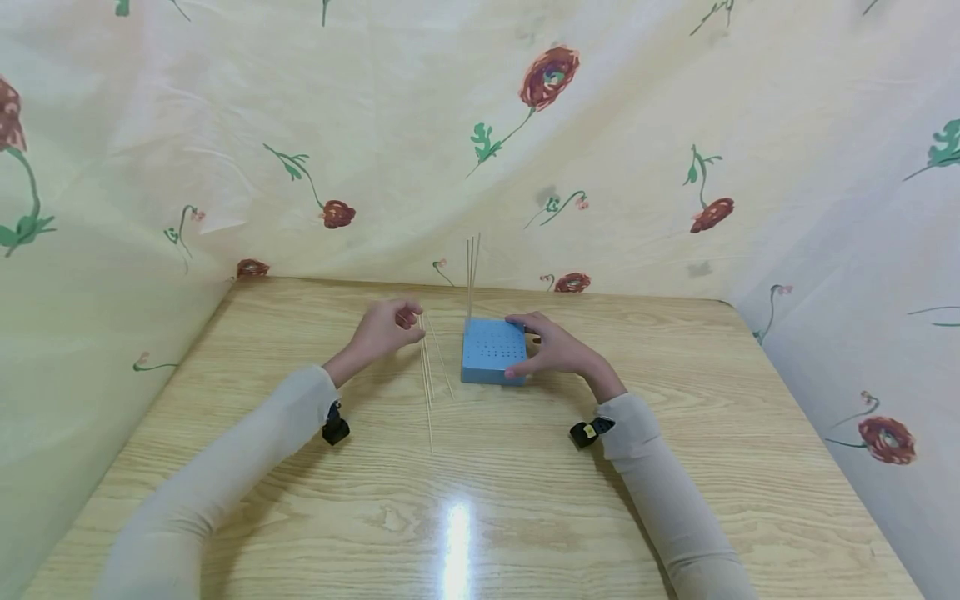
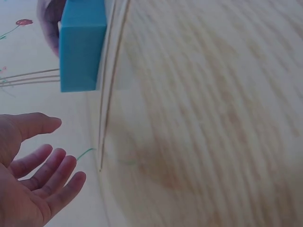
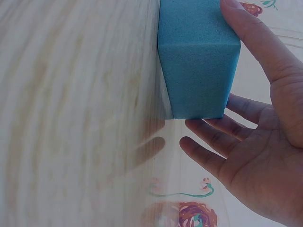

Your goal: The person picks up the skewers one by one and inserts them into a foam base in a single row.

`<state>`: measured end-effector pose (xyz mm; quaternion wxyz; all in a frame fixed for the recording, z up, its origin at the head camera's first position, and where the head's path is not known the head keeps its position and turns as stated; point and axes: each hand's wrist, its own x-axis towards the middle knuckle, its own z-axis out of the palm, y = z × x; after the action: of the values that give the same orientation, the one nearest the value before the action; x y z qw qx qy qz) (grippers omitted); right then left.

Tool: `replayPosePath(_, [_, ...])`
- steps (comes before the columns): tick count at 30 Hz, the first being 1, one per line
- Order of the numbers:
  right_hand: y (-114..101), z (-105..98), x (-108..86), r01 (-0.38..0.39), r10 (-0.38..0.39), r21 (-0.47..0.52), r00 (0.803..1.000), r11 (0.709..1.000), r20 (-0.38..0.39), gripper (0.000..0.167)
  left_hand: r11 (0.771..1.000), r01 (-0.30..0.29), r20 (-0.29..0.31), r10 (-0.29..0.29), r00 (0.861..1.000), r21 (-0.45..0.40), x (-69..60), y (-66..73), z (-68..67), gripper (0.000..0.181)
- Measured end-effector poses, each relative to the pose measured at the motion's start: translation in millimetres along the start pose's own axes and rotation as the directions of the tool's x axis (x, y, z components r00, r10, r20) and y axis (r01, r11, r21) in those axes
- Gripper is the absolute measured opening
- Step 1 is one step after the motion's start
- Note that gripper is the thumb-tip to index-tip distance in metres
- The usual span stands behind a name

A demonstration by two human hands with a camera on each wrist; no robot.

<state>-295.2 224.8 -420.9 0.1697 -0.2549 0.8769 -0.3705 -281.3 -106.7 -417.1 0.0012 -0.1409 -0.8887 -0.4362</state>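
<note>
- On the wooden table (image 1: 382,525), a blue block (image 1: 491,350) sits near the floral backdrop (image 1: 420,150), its top dotted with small holes.
- At its far left corner, thin upright sticks (image 1: 469,279) stand in it.
- To its left, a few loose sticks (image 1: 430,421) lie on the table.
- Over their far ends hovers the left hand (image 1: 386,327), thumb and loosely bent fingers apart, holding nothing.
- Across the block's right side, the right hand (image 1: 558,346) grips it, thumb in front, fingers behind.

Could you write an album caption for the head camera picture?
Right hand holds a blue, hole-dotted block bearing upright sticks; left hand hovers near loose sticks on the wood-grain table.
</note>
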Motion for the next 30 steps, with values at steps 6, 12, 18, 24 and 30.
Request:
replayPosePath(6, [0.4,0.3,-0.5,-0.003,0.003,-0.003,1.0,1.0,-0.003,0.097,0.999,0.0,0.045,-0.002,0.999,0.051,-0.5,-2.7,6.2,0.035])
replayPosePath(12, [-1.0,0.8,-0.4,-0.007,0.007,-0.006,1.0,1.0,-0.002,0.098,0.991,0.0,0.071,-0.01,0.997,0.131,0.3,-3.7,12.3,0.037])
replayPosePath(18, [-0.5,0.6,0.9,-0.01,0.01,-0.011,1.0,1.0,-0.001,0.097,0.98,0.026,0.082,-0.043,0.996,0.197,-0.2,-3.0,14.1,0.042])
replayPosePath(24, [-0.8,0.2,1.0,-0.005,0.005,-0.015,1.0,1.0,-0.001,0.097,0.975,0.033,0.104,-0.057,0.993,0.222,-4.4,-4.6,13.4,0.045])
replayPosePath(30, [-0.8,0.4,-0.8,-0.007,0.007,-0.014,1.0,1.0,-0.005,0.097,0.977,0.051,0.127,-0.078,0.989,0.208,-10.2,-5.2,15.2,0.051])
